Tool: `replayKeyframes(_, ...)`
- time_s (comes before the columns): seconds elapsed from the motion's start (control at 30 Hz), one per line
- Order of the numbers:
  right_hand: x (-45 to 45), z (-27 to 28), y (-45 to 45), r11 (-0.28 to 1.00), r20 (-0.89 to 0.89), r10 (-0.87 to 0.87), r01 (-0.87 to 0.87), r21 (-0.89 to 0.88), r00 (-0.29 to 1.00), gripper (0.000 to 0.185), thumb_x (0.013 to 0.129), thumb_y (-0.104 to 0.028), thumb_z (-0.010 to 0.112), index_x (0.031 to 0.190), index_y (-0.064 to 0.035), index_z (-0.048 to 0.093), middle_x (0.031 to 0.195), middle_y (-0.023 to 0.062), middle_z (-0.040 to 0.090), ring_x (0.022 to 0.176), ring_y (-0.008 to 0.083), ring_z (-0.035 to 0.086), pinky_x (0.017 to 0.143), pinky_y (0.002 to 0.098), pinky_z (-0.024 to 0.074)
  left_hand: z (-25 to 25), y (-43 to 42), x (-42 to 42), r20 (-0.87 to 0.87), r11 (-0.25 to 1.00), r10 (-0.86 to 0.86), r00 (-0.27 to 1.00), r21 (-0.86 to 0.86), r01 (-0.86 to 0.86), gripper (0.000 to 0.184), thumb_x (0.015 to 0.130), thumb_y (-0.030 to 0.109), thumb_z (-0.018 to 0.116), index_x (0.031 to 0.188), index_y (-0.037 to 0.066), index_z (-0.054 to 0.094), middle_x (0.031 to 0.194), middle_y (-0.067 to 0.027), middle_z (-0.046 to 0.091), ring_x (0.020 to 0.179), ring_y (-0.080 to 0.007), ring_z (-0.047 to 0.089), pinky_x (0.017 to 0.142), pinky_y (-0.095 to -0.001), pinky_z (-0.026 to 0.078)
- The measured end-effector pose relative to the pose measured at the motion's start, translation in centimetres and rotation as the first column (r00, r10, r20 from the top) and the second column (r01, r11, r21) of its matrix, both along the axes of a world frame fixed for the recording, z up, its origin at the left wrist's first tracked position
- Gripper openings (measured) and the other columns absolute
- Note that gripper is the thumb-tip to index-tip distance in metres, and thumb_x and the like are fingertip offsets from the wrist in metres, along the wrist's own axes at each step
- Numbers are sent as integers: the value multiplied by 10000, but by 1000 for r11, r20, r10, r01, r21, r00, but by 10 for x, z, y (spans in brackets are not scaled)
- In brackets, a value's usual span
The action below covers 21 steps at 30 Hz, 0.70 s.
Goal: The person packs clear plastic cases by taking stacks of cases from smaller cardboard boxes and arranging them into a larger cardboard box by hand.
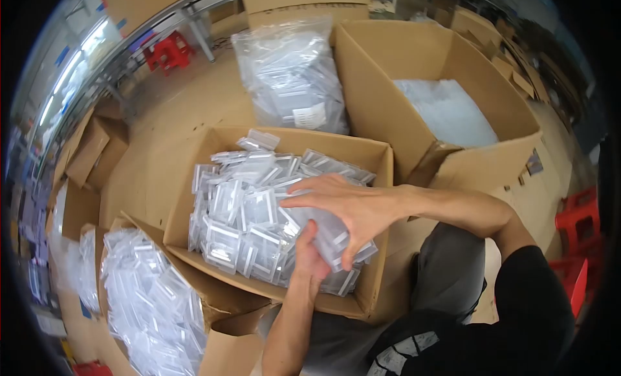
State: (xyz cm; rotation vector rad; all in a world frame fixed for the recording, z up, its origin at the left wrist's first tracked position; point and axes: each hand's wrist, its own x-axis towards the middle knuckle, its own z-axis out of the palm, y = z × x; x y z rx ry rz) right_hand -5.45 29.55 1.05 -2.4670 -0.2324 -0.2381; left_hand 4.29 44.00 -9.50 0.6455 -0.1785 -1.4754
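Observation:
A cardboard box [178,214] in front of me is full of clear, flat plastic cases, each with a pale strip along an edge. Over its right half, my two hands hold a small stack of clear plastic cases [332,237]. My left hand [312,258] grips the stack from the near side, its thumb up and its other fingers hidden. From the far right, my right hand [362,211] arches over the same stack, thumb at the near end and fingers stretched across the top. Loose cases [259,208] lie jumbled beneath and to the left.
Another open box of clear pieces [152,305] stands at lower left. Behind the middle box is a filled clear plastic bag [291,78]. A larger carton [381,111] at right holds whitish plastic wrapping [446,111]. Red stools [169,53] stand farther off.

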Motion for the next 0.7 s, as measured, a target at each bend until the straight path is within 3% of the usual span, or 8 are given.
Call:
replayKeyframes(0.1,4,-4,-3,995,25,49,-51,83,998,1277,469,-389,938,1515,-102,264,1494,213,313,1409,365,277,1125,509,222,6,-3,4,42,998,62,997,-3,-62,744,917,549,511,1465,68,358,1432,-115,472,1301,-292,484,1055,-437,419)
replayKeyframes(0.23,5,3,-9,990,17,115,-116,79,993,1224,511,-341,920,1514,-98,262,1486,211,331,1408,371,283,1128,498,233,20,-6,3,-38,991,117,992,-61,-119,696,928,544,507,1436,81,398,1395,-99,503,1264,-284,510,1029,-441,433)
replayKeyframes(0.4,8,8,0,992,12,108,-108,59,994,995,596,-181,800,1473,-103,337,1441,210,388,1385,375,317,1120,492,267,15,-10,12,-67,976,204,977,-69,-209,623,956,520,509,1405,94,434,1381,-85,518,1261,-276,513,1035,-449,429)
replayKeyframes(0.63,-5,14,-2,997,6,44,-44,-57,999,970,561,-155,800,1438,-119,388,1418,210,371,1344,398,330,1111,504,270,7,-8,8,-77,990,128,989,-42,-132,635,949,533,525,1415,112,430,1385,-84,518,1287,-282,494,1064,-469,407)
replayKeyframes(0.7,-7,14,-2,994,27,33,-30,-109,999,987,558,-160,795,1450,-115,376,1379,193,440,1353,361,336,1093,491,255,7,-5,5,-70,1000,24,997,13,-23,654,924,519,564,1411,102,436,1372,-93,530,1275,-291,503,1055,-475,415)
